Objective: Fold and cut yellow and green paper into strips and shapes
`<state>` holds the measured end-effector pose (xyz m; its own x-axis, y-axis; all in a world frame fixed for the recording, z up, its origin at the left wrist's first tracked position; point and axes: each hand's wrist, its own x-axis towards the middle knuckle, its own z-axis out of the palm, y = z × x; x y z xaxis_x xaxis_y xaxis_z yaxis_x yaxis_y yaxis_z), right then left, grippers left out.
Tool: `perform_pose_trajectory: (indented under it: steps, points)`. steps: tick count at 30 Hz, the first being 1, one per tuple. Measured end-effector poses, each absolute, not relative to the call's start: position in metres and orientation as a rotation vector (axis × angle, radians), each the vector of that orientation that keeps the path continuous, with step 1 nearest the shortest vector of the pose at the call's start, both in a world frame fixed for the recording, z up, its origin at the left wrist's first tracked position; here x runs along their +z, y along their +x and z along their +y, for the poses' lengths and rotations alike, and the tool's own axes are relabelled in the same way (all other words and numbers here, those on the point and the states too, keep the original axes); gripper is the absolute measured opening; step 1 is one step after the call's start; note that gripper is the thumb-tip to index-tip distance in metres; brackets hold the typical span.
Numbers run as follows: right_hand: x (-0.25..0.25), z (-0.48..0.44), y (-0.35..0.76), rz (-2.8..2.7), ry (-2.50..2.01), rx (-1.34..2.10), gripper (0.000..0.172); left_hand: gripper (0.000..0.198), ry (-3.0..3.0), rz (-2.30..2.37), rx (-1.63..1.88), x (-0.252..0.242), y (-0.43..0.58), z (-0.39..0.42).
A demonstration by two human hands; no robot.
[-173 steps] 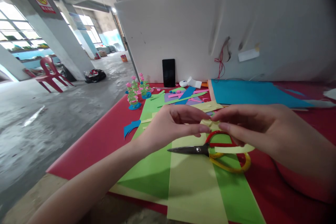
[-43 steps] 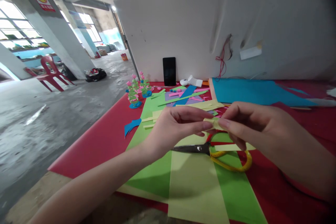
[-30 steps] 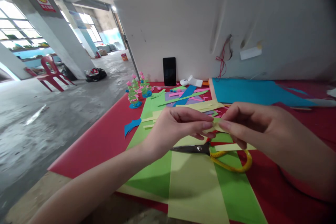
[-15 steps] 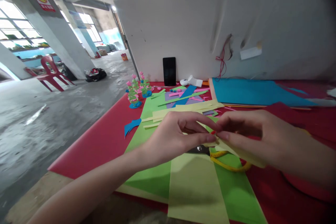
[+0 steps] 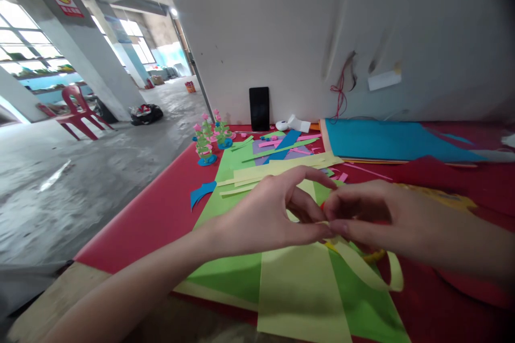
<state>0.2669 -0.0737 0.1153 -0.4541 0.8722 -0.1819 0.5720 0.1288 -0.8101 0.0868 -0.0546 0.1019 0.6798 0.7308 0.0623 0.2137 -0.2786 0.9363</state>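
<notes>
Head cam on my screen, me nowhere near. Right hand (image 5: 370, 214) pinching pale yellow strip (image 5: 359, 268) – strip trails toward 4 o'clock, curls back up at end. Left hand (image 5: 267, 220) fingertips meet right's at same spot, can't tell if they grip too. Scissors (image 5: 376, 255) mostly hidden under hands. Pale yellow sheet (image 5: 301, 295) at 7 o'clock, paper plants (image 5: 206, 150) at 10.

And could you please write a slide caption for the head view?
Left hand and right hand meet at a curled yellow paper strip above green paper.
</notes>
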Motion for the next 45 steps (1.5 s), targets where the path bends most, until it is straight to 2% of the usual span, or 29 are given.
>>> perform_pose_trajectory:
  steps: [8, 14, 16, 19, 21, 36, 42, 45]
  points:
    - [0.114, -0.076, 0.260, -2.066, -1.312, 1.013, 0.012, 0.048, 1.961, 0.796, 0.747, 0.102, 0.088, -0.060]
    - [0.109, -0.075, 0.263, -2.031, -1.194, 0.812, 0.013, 0.048, 1.772, 0.697, 0.825, 0.102, 0.090, -0.061]
    - [0.108, -0.076, 0.265, -1.963, -1.166, 0.782, 0.012, 0.042, 1.692, 0.665, 0.804, 0.101, 0.090, -0.058]
    - [0.107, -0.078, 0.264, -1.904, -1.092, 0.808, 0.012, 0.023, 1.620, 0.633, 0.773, 0.099, 0.089, -0.054]
    - [0.106, -0.079, 0.262, -1.887, -1.038, 0.814, 0.012, 0.017, 1.599, 0.612, 0.784, 0.098, 0.088, -0.052]
    - [0.099, -0.085, 0.257, -1.696, -1.029, 0.890, 0.005, 0.019, 1.746, 0.624, 0.913, 0.096, 0.086, -0.052]
    - [0.098, -0.082, 0.260, -1.762, -1.031, 0.908, 0.005, 0.024, 1.912, 0.461, 0.920, 0.097, 0.082, -0.051]
    - [0.101, -0.080, 0.260, -1.788, -1.073, 0.899, 0.010, 0.025, 2.004, 0.463, 0.952, 0.098, 0.080, -0.051]
